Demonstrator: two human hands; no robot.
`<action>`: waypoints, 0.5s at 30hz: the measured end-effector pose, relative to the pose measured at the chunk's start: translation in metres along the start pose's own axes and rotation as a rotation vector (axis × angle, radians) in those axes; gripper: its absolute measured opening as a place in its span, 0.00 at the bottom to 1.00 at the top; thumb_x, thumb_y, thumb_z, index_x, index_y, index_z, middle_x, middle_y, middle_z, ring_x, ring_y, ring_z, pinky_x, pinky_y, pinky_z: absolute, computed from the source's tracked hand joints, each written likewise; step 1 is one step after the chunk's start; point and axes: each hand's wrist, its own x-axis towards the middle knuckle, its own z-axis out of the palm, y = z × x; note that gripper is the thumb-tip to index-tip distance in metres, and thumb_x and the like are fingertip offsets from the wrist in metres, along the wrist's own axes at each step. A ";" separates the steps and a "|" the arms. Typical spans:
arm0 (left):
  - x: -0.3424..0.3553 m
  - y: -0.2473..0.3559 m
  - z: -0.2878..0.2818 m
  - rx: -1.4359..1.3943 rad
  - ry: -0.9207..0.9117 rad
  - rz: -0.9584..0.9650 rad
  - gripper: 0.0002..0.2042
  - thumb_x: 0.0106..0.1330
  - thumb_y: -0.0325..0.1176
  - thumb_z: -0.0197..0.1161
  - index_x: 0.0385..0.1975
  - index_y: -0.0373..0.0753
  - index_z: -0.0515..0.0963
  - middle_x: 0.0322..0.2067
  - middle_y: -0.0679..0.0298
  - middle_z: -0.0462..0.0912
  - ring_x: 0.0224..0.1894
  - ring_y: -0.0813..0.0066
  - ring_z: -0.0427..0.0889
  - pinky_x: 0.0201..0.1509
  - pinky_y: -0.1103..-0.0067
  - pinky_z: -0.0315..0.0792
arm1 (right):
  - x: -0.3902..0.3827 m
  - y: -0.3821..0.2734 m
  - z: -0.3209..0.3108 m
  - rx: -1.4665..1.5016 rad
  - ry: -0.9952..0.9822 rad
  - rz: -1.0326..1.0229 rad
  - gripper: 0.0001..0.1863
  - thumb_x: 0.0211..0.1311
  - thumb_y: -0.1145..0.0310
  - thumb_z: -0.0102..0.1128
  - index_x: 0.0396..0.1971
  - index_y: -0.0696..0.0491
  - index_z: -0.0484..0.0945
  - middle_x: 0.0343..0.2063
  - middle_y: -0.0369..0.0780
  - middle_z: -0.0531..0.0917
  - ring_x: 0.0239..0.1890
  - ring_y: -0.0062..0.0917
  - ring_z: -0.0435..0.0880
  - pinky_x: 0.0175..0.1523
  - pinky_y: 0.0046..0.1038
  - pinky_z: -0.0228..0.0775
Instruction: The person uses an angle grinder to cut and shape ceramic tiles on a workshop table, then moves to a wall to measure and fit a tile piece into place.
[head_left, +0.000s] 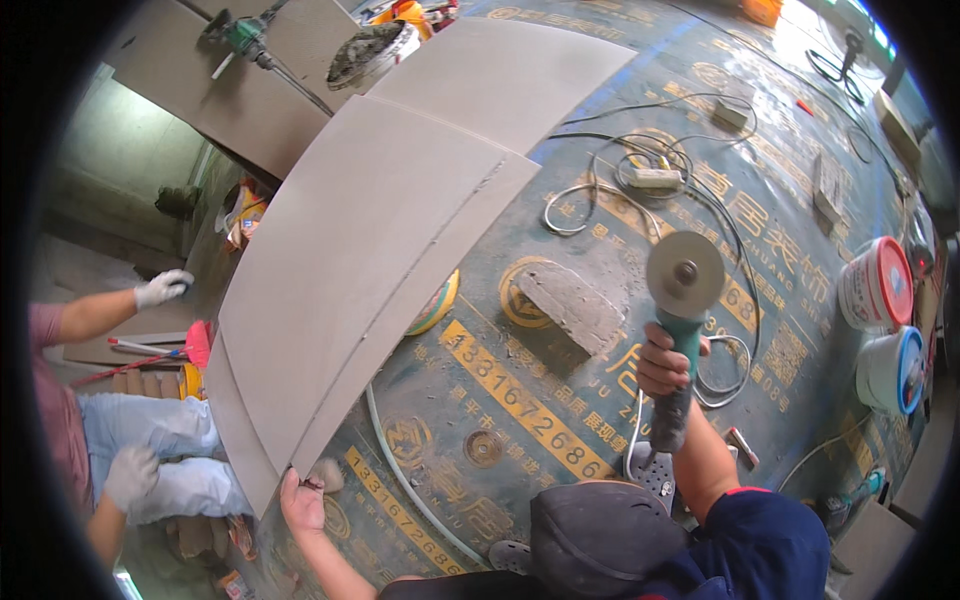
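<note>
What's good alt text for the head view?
A person's right grip holds an angle grinder; the left grip is at a corner of a large grey tile with a dark line. A gloved co-worker is at left.

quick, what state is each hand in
Left hand: at the edge of the grey slab, grip can't be told.
Right hand: closed around the angle grinder.

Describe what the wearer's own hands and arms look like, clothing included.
The left hand and right hand are ungloved, with bare forearms. The right sleeve is short and dark blue, with a red edge. The left sleeve can't be made out clearly.
</note>
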 end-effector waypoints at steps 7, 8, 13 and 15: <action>-0.100 0.073 0.103 1.094 -0.051 0.063 0.12 0.65 0.36 0.59 0.26 0.34 0.79 0.25 0.61 0.81 0.26 0.73 0.79 0.31 0.79 0.71 | -0.024 0.003 0.036 -0.026 0.080 0.002 0.26 0.45 0.61 0.68 0.40 0.59 0.69 0.22 0.36 0.79 0.17 0.21 0.79 0.21 0.23 0.70; -0.120 0.080 0.146 1.150 -0.317 0.250 0.10 0.63 0.34 0.60 0.26 0.33 0.79 0.27 0.58 0.82 0.29 0.70 0.80 0.34 0.78 0.72 | -0.028 0.001 0.038 -0.003 0.091 -0.003 0.26 0.45 0.60 0.67 0.40 0.59 0.69 0.23 0.36 0.79 0.18 0.21 0.80 0.21 0.23 0.70; -0.170 0.079 0.298 0.594 -1.453 0.245 0.20 0.55 0.17 0.58 0.50 0.32 0.76 0.54 0.48 0.71 0.51 0.58 0.76 0.57 0.69 0.70 | -0.028 0.003 0.042 0.067 0.094 -0.046 0.25 0.47 0.60 0.67 0.40 0.59 0.68 0.24 0.37 0.80 0.19 0.20 0.81 0.21 0.21 0.72; -0.182 0.057 0.331 0.389 -1.528 0.194 0.19 0.56 0.14 0.56 0.49 0.33 0.76 0.53 0.48 0.72 0.51 0.57 0.76 0.56 0.69 0.70 | -0.017 0.009 0.040 0.124 0.050 -0.034 0.23 0.49 0.61 0.68 0.38 0.59 0.68 0.22 0.36 0.79 0.17 0.20 0.81 0.20 0.21 0.73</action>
